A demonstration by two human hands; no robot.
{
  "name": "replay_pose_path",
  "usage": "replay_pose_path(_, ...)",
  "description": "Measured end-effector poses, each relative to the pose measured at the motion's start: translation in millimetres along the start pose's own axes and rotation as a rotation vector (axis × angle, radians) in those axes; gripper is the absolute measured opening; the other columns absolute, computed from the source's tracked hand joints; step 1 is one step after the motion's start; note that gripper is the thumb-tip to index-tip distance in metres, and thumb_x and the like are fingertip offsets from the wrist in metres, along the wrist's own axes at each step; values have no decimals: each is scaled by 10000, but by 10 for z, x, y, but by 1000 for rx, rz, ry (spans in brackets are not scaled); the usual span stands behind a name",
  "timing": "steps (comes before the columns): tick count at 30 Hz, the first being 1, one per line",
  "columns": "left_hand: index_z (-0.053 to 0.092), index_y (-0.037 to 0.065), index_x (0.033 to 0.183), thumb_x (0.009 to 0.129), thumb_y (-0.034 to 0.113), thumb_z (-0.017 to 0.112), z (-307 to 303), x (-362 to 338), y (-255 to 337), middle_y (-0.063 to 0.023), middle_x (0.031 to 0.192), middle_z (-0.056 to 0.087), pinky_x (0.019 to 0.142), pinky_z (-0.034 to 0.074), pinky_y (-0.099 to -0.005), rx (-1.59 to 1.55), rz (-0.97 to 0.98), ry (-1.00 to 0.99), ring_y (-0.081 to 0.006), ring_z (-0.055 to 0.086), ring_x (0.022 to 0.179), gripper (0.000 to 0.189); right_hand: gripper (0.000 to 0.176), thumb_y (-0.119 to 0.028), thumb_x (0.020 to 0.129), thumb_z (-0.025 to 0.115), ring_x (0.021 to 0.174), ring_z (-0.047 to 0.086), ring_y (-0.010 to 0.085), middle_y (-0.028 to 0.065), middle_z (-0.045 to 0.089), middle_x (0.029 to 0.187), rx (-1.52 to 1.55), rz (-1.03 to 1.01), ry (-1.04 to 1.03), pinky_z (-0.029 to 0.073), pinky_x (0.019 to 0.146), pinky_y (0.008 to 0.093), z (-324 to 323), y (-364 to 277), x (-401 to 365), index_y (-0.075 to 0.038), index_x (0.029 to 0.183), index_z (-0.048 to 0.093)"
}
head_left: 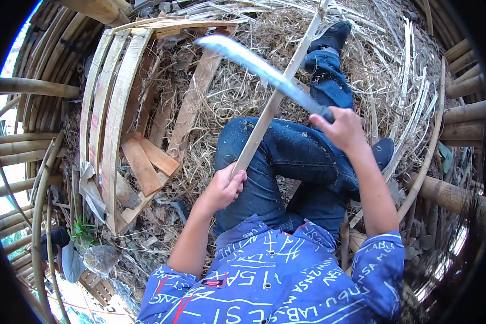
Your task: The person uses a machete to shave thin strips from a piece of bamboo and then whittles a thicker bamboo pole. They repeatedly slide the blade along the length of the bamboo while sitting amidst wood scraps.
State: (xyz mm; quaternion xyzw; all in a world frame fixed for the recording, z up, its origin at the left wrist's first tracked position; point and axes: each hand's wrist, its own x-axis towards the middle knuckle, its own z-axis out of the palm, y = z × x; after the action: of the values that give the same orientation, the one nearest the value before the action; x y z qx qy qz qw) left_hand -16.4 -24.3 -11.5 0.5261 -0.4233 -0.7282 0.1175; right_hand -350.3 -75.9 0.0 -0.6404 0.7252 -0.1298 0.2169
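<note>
We see the left hand (225, 187) with fingers closed round the wooden strip's (260, 128) lower end, slanting over the bent leg (302, 147), seemingly for support. The right hand (343, 129) grips the knife (248, 63); whether blade touches strip, we can't quite tell. Shavings-strewn ground (229, 102) opens beyond, bounded left by the slatted crate (123, 92).

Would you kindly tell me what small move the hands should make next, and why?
Probably ease the knife along the strip, away from the left hand. The right hand grips the knife, which crosses the strip in view beyond the left hand, and that hand holds the strip's near end. Whether knife and strip touch is unclear.
</note>
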Motion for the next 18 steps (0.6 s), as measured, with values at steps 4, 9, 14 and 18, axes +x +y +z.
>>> replay_pose_path(4,542,45,958,1039,230,484,1,-10,-40,12,676,498,490,399,-234,29,-5,19,-58,441,549,211,707,-752,762,607,585,667,358,177,638,596,-127,-321,-93,521,567,452,322,-443,-235,-53,680,665)
replay_pose_path(9,546,42,954,1038,231,483,-15,-41,-65,12,684,505,495,407,-237,9,-25,41,-60,448,554,217,715,-778,773,564,607,679,337,154,651,609,-156,-366,-52,525,571,436,415,-428,-69,-76,675,660)
replay_pose_path(14,551,41,953,1035,225,484,0,-36,-17,9,681,511,501,412,-229,30,-9,29,-57,456,563,213,695,-706,812,601,692,685,385,205,665,668,80,85,4,535,636,453,80,51,310,-22,746,698)
replay_pose_path(18,555,13,968,1028,195,480,26,-6,8,-29,681,547,540,449,-269,180,78,54,-95,513,582,206,701,-700,815,600,689,678,405,219,655,661,33,25,5,535,637,458,36,-36,96,-8,744,690)
